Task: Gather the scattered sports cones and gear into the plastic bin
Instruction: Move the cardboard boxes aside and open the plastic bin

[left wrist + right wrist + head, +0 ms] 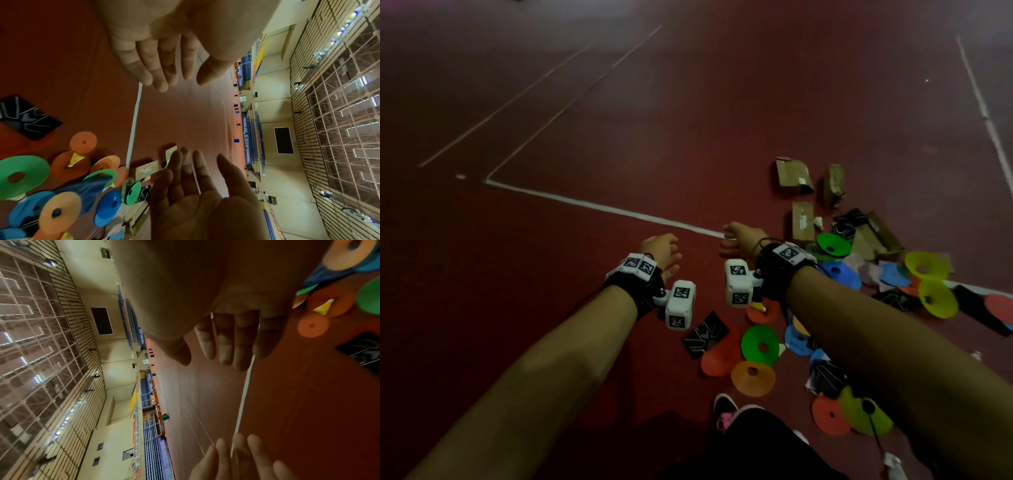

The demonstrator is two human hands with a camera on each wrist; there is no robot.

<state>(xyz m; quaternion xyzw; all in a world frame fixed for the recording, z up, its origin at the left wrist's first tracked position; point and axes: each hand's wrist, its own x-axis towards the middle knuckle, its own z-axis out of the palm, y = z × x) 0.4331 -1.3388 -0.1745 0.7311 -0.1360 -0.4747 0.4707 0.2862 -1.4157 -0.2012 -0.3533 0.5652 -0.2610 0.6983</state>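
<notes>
Both hands are being held out over bare floor, palms facing each other, and nothing is being grasped. The left hand (659, 251) is being carried with fingers (156, 68) extended and relaxed; the right hand (739, 240) is likewise being presented slack, its fingers (226, 345) straight and empty in the right wrist view.

The scattered flat plastic disc cones (760, 344), in green, orange, blue and yellow, are being left in a heap to the right of and nearer than both hands, largely beneath the right forearm. An orange disc cone (753, 378) is lying nearest the person's shoe (724, 409). Black patterned fabric pieces (705, 334) and torn brown cardboard packets (792, 174) are being mixed through the same heap, the cardboard at its far edge. A yellow shuttlecock (75, 160) is resting on one orange cone. None of this is being touched by either hand.

The plastic bin is not being shown in any view; its position cannot be told.

Risks being noted:
- With the bin out of sight, items are likely being carried further than need be, and loose cones could be dropped on the way.
- The cones are overlapping; if one is lifted by its rim, neighbours are likely being dragged or flipped across the dark red sports floor (619, 120).
- Small items such as the shuttlecock could be overlooked among the fabric.
- The cones by the shoe could be stepped on and slipped upon.
</notes>
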